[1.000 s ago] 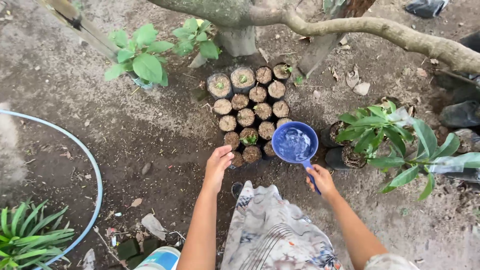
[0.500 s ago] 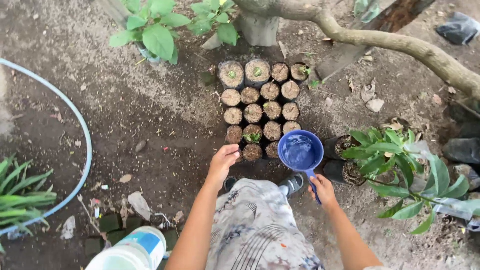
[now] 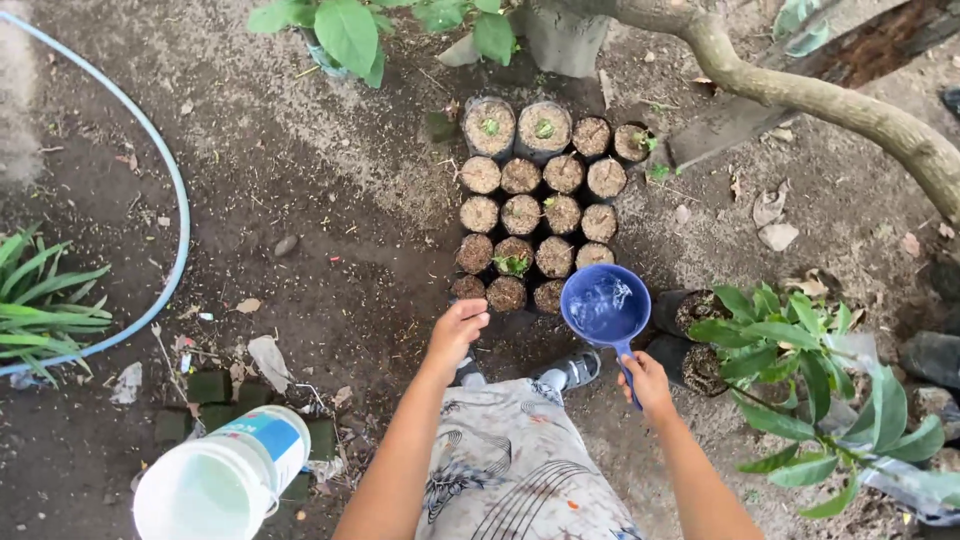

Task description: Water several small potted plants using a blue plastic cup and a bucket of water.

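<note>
My right hand [image 3: 645, 385] grips the handle of a blue scoop [image 3: 605, 303] with water in it, held level just right of a cluster of several small black nursery bags filled with soil [image 3: 540, 215]. A few bags carry tiny green sprouts. My left hand [image 3: 458, 332] hovers with curled fingers at the near left corner of the cluster, close to the nearest bag [image 3: 468, 288], holding nothing I can see.
A white bucket [image 3: 220, 480] with water stands at my lower left. A pale blue hose [image 3: 170, 200] curves across the dirt at left. Leafy potted plants [image 3: 800, 350] sit at right, a tree trunk and branch [image 3: 800, 90] above, green seedlings [image 3: 345, 30] at top.
The view has shifted, so the bags and hose sit further right and the bucket has come into full view. The scoop and both hands stay in nearly the same place beside the bags.
</note>
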